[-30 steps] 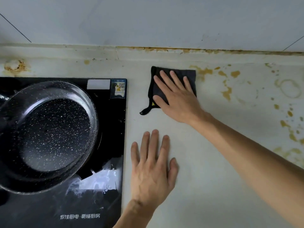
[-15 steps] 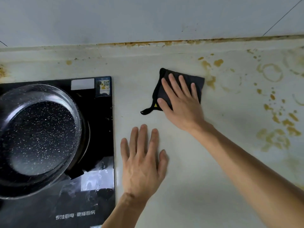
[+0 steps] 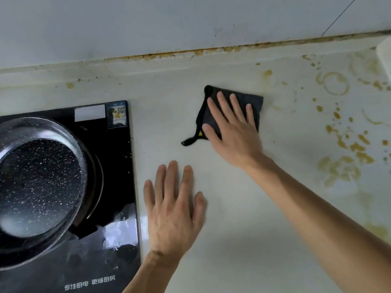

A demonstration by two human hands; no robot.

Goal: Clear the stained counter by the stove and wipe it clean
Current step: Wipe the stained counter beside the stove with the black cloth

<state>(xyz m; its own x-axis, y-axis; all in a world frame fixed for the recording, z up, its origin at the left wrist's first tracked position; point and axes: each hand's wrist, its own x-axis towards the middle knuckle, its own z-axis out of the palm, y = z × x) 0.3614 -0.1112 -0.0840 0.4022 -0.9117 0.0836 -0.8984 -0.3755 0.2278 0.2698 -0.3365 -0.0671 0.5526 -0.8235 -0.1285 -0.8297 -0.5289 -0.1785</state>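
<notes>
A dark grey cloth [image 3: 255, 100] with a black loop lies flat on the pale stained counter [image 3: 232, 240], right of the stove. My right hand [image 3: 232, 136] presses down on it with fingers spread, covering most of it. My left hand [image 3: 173, 210] rests flat and empty on the counter beside the stove edge. Brown stains and ring marks [image 3: 342, 166] spread over the counter to the right of the cloth; only a faint smear shows right beside it.
A black glass stove [image 3: 118, 166] fills the lower left, with a speckled dark pan [image 3: 38, 182] on it. A stained seam runs along the white wall [image 3: 190, 22] at the back. A white object [image 3: 385, 58] shows at the right edge.
My right hand has slid the cloth to the right, away from the stove, over the stains that were beside it; those are now faint. My left hand stays flat in place.
</notes>
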